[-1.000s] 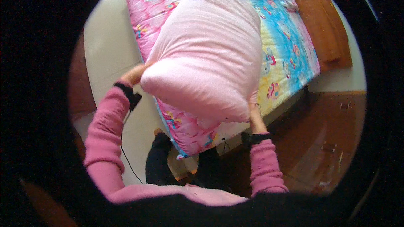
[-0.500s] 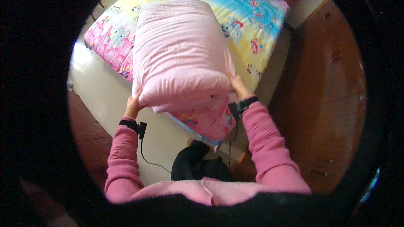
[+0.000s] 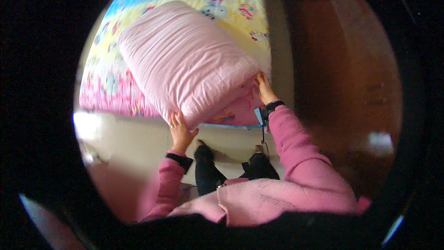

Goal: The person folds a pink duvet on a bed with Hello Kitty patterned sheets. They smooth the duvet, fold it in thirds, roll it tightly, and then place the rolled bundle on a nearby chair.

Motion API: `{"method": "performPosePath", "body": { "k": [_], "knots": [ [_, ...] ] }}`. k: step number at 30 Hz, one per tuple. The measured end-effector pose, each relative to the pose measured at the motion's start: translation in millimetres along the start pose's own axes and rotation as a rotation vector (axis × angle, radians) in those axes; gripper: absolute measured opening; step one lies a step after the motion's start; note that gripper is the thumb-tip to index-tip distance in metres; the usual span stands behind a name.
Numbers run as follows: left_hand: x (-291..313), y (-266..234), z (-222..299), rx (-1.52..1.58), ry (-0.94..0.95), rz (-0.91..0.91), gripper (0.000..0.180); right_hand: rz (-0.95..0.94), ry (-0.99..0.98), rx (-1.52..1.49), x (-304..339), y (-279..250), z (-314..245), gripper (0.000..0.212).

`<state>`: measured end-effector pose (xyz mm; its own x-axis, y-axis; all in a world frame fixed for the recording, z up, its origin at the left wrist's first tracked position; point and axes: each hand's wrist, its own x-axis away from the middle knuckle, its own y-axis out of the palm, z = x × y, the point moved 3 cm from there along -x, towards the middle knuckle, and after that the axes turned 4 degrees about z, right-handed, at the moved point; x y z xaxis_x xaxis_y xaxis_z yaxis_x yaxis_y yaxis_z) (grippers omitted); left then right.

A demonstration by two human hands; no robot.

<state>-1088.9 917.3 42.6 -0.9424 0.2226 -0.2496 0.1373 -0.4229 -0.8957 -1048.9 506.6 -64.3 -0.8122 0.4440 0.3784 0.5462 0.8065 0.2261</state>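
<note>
A puffy folded pink quilt [image 3: 185, 60] lies slantwise on a mat [image 3: 113, 95] patterned with cartoon figures in pink, yellow and blue. The quilt's near lower corner is in my left hand [image 3: 181, 133], with the fingers over its top and the thumb beside the corner. Its right corner is in my right hand [image 3: 264, 89], whose fingertips are partly tucked behind the edge. Below that near edge, a strip of the mat's pink border shows. The underside of the quilt is hidden.
Pale floor [image 3: 125, 134] runs along the mat's near side, and a dark reddish-brown surface [image 3: 333, 74] is at the right. My feet and dark trousers [image 3: 208, 171] are just below the mat. A black cable [image 3: 263, 136] hangs from my right wrist strap.
The view has turned, so the mat now sits squarer and further left. The quilt now lies slanted across it. My left hand has shifted right and lower, staying at the quilt's corner.
</note>
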Motion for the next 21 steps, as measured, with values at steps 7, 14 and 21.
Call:
{"method": "performPosePath", "body": {
  "k": [7, 14, 21],
  "knots": [
    [-45.3, 1.6, -23.7, -0.004, 0.001, -0.19, 0.087, -0.013, -0.1, 0.126, 79.4, 87.5, 44.5, 0.047],
    [-38.3, 15.0, -66.7, 0.052, 0.035, -0.235, 0.073, 0.311, -0.307, 0.331, 53.7, 127.5, 54.9, 0.057],
    [-56.2, -65.5, -139.7, 0.391, -0.155, -0.112, 0.072, 0.243, -0.445, -0.105, 55.1, 142.5, 2.6, 0.048]
  ]
}}
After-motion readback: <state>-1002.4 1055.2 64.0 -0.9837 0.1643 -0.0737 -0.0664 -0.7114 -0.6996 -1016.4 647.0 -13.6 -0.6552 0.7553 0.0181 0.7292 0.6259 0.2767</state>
